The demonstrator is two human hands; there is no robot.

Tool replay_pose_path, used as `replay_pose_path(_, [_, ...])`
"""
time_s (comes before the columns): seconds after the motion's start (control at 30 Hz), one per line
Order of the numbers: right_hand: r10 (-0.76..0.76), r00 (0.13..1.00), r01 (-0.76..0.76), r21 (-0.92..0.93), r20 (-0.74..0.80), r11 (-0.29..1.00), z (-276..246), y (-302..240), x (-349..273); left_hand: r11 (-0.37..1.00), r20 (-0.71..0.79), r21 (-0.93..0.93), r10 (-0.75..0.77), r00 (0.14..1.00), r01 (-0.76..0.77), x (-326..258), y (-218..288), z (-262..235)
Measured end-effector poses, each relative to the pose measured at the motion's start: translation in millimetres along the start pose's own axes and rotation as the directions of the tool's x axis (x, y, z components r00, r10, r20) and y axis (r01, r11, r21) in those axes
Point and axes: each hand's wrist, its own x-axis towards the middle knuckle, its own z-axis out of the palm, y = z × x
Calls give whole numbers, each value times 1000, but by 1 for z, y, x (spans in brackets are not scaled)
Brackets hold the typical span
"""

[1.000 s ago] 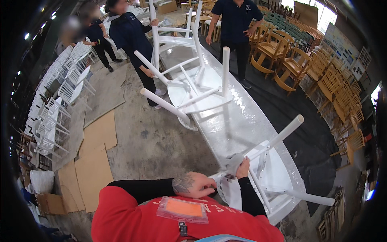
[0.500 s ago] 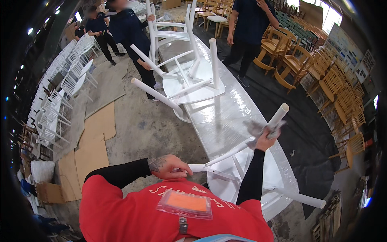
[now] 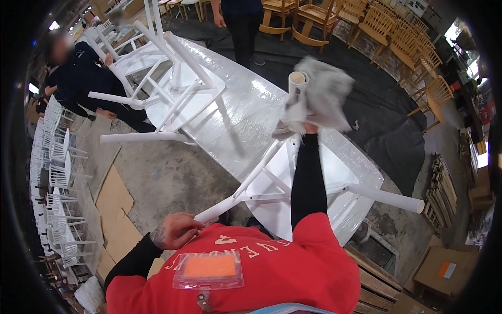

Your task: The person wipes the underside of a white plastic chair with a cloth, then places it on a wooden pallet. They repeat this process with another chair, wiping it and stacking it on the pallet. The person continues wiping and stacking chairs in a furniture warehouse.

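Observation:
A white chair (image 3: pixel 340 170) lies upside down on a long table covered in shiny plastic (image 3: pixel 251 104), its legs sticking out. My right hand (image 3: pixel 310 127) is stretched forward, closed on a grey cloth (image 3: pixel 327 94) that is blurred by motion. The cloth lies against the upright chair leg (image 3: pixel 297 79) and hides most of my fingers. At the end of the leg nearest me, my left hand (image 3: pixel 178 230) is curled, with its fingertips on the leg's tip.
Another upturned white chair (image 3: pixel 188 99) rests farther along the table, next to a person in dark clothes (image 3: pixel 86 78). A second person (image 3: pixel 240 31) stands beyond the table. White chairs line the left, wooden chairs (image 3: pixel 397 39) the right. Cardboard (image 3: pixel 115 196) covers some floor.
My right hand has moved left and forward, and the cloth has spread out around the leg top. My left hand has shifted left with the near leg. The view has turned right.

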Motion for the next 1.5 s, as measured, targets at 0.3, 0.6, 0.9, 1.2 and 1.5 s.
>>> replay_pose_path(0.3, [-263, 783, 522, -365, 563, 771, -40, 2, -15, 1000, -23, 19, -7, 1000, 7, 5, 1, -2])
replay_pose_path(0.6, [-569, 514, 856, -422, 642, 297, 26, -27, -7, 998, -6, 53, -37, 999, 38, -9, 16, 3])
replay_pose_path(0.9, [336, 856, -120, -482, 392, 868, -72, 19, -45, 994, 21, 34, -101, 995, 100, -8, 14, 2])
replay_pose_path(1.2, [381, 916, -324, 322, -129, 889, -288, -137, -187, 987, 26, 115, 110, 994, -112, -6, -1, 13])
replay_pose_path(1.5, [-541, 822, 259, -727, -180, 636, -285, -203, -72, 977, 116, 75, -205, 972, 197, -32, -21, 6])
